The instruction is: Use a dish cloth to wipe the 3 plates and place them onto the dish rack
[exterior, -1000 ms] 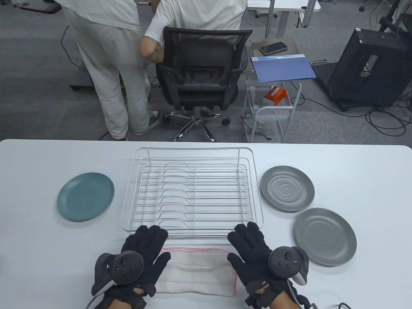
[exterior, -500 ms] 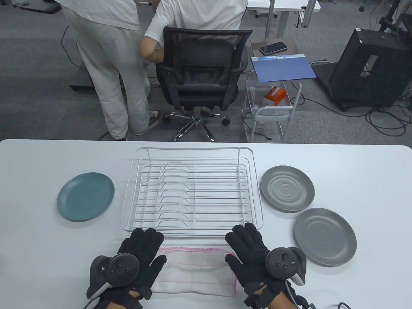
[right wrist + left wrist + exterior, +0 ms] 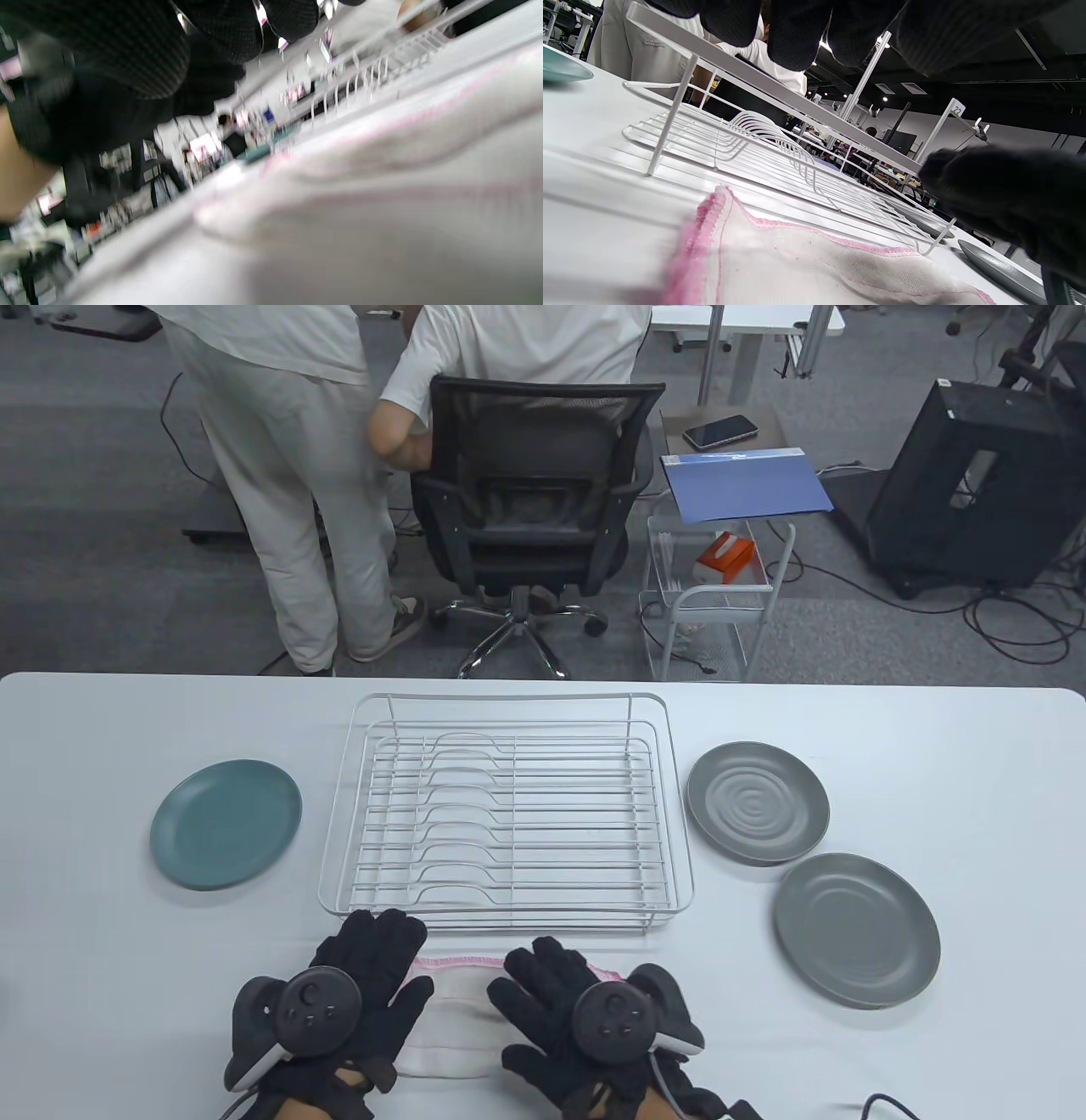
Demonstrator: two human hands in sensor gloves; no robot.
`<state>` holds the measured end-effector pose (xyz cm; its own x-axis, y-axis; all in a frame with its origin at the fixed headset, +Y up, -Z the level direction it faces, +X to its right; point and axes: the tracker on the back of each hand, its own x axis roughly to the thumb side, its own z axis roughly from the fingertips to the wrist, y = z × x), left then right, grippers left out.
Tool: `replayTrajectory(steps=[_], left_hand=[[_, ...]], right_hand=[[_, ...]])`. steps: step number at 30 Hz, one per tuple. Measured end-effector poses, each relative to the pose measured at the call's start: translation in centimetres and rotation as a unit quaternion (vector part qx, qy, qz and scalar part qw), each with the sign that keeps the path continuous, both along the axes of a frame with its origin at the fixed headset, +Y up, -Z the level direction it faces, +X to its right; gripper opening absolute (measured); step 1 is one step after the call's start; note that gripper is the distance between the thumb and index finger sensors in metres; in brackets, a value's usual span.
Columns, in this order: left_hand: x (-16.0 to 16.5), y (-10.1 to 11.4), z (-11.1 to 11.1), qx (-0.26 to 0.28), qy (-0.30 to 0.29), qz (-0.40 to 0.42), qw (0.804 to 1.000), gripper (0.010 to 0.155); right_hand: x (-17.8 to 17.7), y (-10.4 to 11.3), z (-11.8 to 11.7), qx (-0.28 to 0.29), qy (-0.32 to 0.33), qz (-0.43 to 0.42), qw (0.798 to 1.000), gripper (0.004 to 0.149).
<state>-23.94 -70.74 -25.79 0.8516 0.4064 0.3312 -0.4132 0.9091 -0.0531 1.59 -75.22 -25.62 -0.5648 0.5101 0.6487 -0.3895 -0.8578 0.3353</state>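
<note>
- Office chair (image 3: 530, 500) beyond the table's (image 3: 127, 984) far edge.
- Left of the chair: a standing person (image 3: 280, 475).
- Right of it: a wire cart (image 3: 713, 602), a blue folder (image 3: 742, 485), a phone (image 3: 719, 431).
- Far right: a black stand (image 3: 976, 483), floor cables (image 3: 1018, 619).

Dish rack (image 3: 506, 814) at the centre of the desk (image 3: 102, 984). One plate (image 3: 226, 824) to its left; two plates (image 3: 758, 802) (image 3: 857, 930) to its right, one nearer the front edge. Dish cloth (image 3: 454, 1010) before the rack, under both hands (image 3: 339, 984) (image 3: 568, 1018).
</note>
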Motion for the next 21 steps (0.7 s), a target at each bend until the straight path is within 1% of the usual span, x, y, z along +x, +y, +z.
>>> replayTrajectory(steps=[1, 4, 6, 8, 10, 11, 14, 17, 21], left_hand=[[0.1, 0.0, 0.0, -0.001, 0.0, 0.0, 1.0, 0.062], [0.1, 0.1, 0.0, -0.003, -0.001, 0.001, 1.0, 0.062], [0.2, 0.1, 0.0, -0.002, -0.001, 0.002, 1.0, 0.062], [0.3, 0.0, -0.1, -0.004, -0.003, 0.0, 1.0, 0.061], [0.5, 0.0, 0.0, -0.007, -0.005, 0.001, 1.0, 0.062], [0.5, -0.1, 0.0, -0.008, -0.007, 0.001, 1.0, 0.062], [0.7, -0.1, 0.0, -0.01, -0.009, -0.003, 1.0, 0.062], [0.8, -0.1, -0.1, -0.013, -0.01, -0.004, 1.0, 0.061], [0.8, -0.1, -0.1, -0.015, -0.01, -0.006, 1.0, 0.061]], right_hand=[[-0.7, -0.5, 0.1, 0.001, 0.011, 0.035, 0.999, 0.075], [-1.8, -1.7, 0.1, 0.001, 0.014, 0.117, 0.993, 0.082], [-2.0, -2.3, 0.0, 0.001, 0.01, 0.142, 0.99, 0.084], [-2.1, -2.8, -0.1, -0.011, 0.001, 0.165, 0.986, 0.084], [-2.0, -3.3, -0.3, -0.012, -0.015, 0.193, 0.981, 0.082], [-2.0, -3.4, -0.4, -0.013, -0.013, 0.203, 0.979, 0.082], [-2.1, -3.6, -0.3, -0.025, -0.021, 0.199, 0.98, 0.077], [-2.5, -3.6, -0.2, 0.001, -0.021, 0.225, 0.974, 0.07], [-2.7, -3.3, -0.1, 0.041, -0.021, 0.23, 0.972, 0.062]])
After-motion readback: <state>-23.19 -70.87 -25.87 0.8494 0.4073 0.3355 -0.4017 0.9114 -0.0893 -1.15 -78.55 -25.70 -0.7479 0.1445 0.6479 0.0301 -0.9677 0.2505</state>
